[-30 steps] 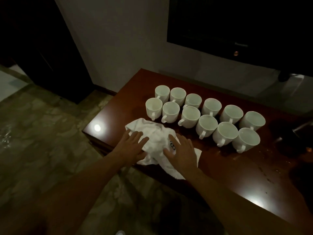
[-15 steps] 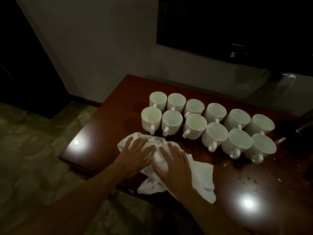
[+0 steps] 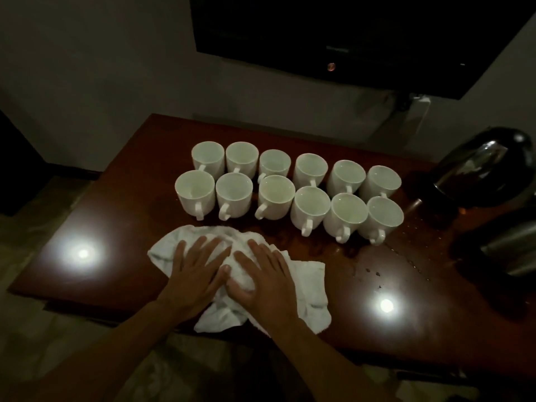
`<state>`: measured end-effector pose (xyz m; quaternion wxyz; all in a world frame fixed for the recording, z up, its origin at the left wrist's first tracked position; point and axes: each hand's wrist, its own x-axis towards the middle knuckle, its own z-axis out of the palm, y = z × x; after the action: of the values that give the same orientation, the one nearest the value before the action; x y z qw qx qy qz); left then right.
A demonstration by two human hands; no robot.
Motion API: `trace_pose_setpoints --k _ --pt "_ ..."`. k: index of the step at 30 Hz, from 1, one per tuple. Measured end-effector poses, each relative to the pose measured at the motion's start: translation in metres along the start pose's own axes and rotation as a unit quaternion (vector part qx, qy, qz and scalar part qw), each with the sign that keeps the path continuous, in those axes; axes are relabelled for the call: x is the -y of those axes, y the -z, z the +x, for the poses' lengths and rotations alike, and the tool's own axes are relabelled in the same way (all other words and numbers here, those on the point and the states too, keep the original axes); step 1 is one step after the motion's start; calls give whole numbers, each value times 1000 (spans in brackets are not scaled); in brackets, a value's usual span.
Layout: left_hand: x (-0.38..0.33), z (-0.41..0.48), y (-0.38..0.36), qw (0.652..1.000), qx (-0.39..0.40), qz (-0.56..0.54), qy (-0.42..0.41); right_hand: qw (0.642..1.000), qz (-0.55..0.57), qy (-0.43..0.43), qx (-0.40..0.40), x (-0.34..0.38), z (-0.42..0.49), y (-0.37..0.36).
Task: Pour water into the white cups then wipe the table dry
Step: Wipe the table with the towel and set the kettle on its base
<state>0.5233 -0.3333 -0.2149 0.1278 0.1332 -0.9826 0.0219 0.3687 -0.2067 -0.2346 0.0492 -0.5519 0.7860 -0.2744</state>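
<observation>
Single head-worn view, from above the near edge of the bench, facing forward and down; close over the near half, reaching far to the wall, right to the kettle.

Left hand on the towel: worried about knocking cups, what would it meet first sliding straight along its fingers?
Past the towel, the left hand likely meets the second cup from the left in the near row, handle first.

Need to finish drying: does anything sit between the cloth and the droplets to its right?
Nothing visible. Bare table lies between the cloth and the droplets; the cups stand behind that path.
</observation>
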Motion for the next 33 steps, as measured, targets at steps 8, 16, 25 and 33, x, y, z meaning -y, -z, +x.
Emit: trace_pose_setpoints --k 8,16,25,33 --pt "-92 30 -10 985 146 -47 84 1000 -12 -12 -22 -63 -49 53" --pt "-197 86 -37 985 157 -48 43 998 -40 -40 -19 -150 -101 123" --pt "-252 134 -49 983 179 -4 32 996 -27 -74 -42 -207 -125 159" --pt "-285 160 -54 978 199 42 41 996 -43 -67 -38 -244 -136 179"
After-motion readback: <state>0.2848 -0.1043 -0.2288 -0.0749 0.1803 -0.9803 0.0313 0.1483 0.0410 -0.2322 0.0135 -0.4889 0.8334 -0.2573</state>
